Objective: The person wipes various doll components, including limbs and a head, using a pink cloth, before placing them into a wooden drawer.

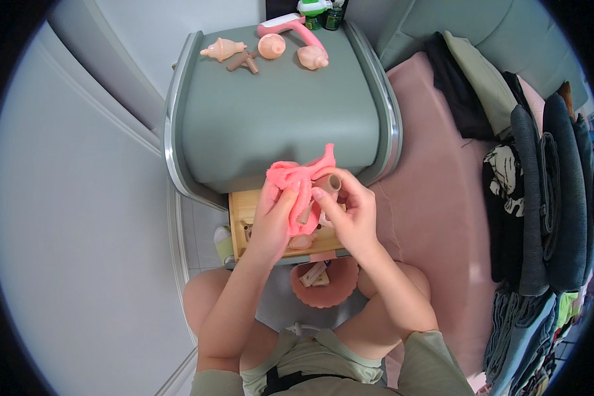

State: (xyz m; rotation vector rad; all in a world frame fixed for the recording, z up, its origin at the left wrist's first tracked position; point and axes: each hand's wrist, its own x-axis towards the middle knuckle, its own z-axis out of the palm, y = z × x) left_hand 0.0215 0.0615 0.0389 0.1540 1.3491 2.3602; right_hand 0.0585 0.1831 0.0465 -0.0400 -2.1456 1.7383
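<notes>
A bright pink cloth (pixel 299 173) is bunched in my left hand (pixel 275 210), above the open drawer. My right hand (pixel 350 205) grips a brown tubular plastic piece (pixel 330 183) with a round open end, and the cloth lies against that piece. On the green nightstand top are a similar brown branched tube piece (pixel 245 62), a translucent peach bulb-shaped piece (pixel 222 48), a round peach cup-like piece (pixel 271 46) and another peach piece (pixel 312 57). The last one touches the pink handle of a lint roller (pixel 297 27).
Below my hands a wooden drawer (pixel 235 208) stands open, holding a peach piece (pixel 303 241) and other small items. A pink bin (pixel 326 296) with packaging hangs at its front. Green bottles (pixel 314 10) stand at the back. Folded clothes (pixel 529 198) lie on the pink bed (pixel 425 198) at right.
</notes>
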